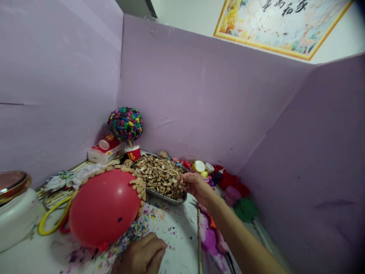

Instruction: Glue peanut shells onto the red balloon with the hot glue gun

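1. Between seven and eight o'clock in my feed, the red balloon [105, 205] sits on the paint-flecked desk [182, 236]; the metal tray [164, 198] of loose shells [159, 175] is at its two o'clock.
2. My right hand [198, 186] is at the tray's three o'clock, fingers drawn narrow at the rim; I cannot tell whether a shell is pinched there.
3. My left hand [142, 255], at the balloon's five o'clock, is loosely curled and apart from it; its palm is hidden, so I cannot tell if it holds anything.
4. What worries me most is a burst: a broken shell edge pressed hard into that taut skin could do it.
5. With neither hand steadying it, the balloon could roll if I knock it; a careless nudge of the tray's rim could spill shells.
6. Stuck pieces might also peel off if their bond is weak, which I cannot judge from here.
7. As for looks, the balloon is glossy, plump and mostly bare, with a dark spot low on its face and its knot at six o'clock. Tan shell pieces [139, 186] overlap along its edge from about ten to four o'clock.
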The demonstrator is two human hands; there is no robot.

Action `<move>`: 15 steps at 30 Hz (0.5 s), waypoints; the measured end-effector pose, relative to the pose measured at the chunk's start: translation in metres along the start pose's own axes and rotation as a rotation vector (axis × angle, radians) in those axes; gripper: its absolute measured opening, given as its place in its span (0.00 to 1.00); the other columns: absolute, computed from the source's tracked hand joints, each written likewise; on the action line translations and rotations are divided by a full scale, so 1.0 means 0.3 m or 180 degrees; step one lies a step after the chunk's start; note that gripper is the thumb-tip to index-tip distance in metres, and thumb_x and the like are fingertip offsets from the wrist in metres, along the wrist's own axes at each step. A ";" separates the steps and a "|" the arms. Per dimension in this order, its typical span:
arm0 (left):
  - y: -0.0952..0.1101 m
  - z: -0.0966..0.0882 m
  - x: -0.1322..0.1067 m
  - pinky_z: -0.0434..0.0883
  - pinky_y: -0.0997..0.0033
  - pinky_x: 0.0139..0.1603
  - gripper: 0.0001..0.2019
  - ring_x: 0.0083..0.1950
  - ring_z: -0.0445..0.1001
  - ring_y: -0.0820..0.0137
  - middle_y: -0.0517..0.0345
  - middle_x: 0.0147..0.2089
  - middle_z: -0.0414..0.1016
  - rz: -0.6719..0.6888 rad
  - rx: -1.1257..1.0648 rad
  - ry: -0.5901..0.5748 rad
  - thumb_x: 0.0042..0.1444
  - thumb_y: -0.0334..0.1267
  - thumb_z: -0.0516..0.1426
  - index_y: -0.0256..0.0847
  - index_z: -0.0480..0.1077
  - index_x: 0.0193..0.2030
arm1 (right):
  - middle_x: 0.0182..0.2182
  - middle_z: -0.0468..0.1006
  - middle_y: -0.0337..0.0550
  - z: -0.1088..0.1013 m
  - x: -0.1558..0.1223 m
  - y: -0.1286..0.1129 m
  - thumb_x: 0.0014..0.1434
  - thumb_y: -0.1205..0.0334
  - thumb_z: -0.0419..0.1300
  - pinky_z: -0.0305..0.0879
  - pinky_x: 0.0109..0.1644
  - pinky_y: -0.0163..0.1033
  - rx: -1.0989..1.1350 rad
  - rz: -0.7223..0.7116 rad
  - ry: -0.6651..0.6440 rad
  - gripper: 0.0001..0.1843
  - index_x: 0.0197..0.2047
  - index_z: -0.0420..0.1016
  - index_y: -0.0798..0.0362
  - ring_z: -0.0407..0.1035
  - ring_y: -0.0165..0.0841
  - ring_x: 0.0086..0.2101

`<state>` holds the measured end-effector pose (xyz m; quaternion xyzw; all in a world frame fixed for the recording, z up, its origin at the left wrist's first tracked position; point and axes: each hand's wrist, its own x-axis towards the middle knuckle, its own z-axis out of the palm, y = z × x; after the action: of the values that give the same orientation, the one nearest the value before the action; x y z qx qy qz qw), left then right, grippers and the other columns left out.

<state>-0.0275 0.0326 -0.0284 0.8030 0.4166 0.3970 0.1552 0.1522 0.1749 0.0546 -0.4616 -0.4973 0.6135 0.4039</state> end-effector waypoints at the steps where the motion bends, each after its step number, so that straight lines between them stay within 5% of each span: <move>1: 0.004 -0.001 0.000 0.66 0.80 0.29 0.11 0.28 0.71 0.75 0.59 0.26 0.70 -0.0044 -0.0015 0.0007 0.57 0.30 0.47 0.40 0.68 0.30 | 0.25 0.74 0.37 0.009 -0.005 0.004 0.50 0.62 0.58 0.63 0.28 0.29 -0.0032 0.0062 0.0048 0.05 0.27 0.69 0.55 0.68 0.25 0.26; 7: 0.027 -0.007 0.004 0.66 0.80 0.28 0.10 0.28 0.71 0.75 0.60 0.26 0.70 -0.0116 -0.0102 0.0180 0.57 0.31 0.48 0.41 0.68 0.30 | 0.43 0.71 0.45 0.027 -0.004 0.026 0.59 0.59 0.54 0.68 0.40 0.44 -0.0673 0.0223 0.0529 0.14 0.47 0.67 0.56 0.69 0.34 0.38; 15: -0.001 0.008 -0.003 0.66 0.80 0.29 0.10 0.28 0.71 0.75 0.59 0.26 0.70 0.0055 0.0045 -0.0020 0.57 0.30 0.47 0.40 0.68 0.30 | 0.48 0.69 0.45 -0.044 0.101 0.039 0.58 0.60 0.55 0.68 0.42 0.46 -0.1887 -0.0129 0.1049 0.16 0.49 0.67 0.55 0.68 0.37 0.42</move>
<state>-0.0260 0.0323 -0.0305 0.8089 0.4120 0.3928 0.1474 0.1572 0.2048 0.0371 -0.6419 -0.5912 0.3513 0.3391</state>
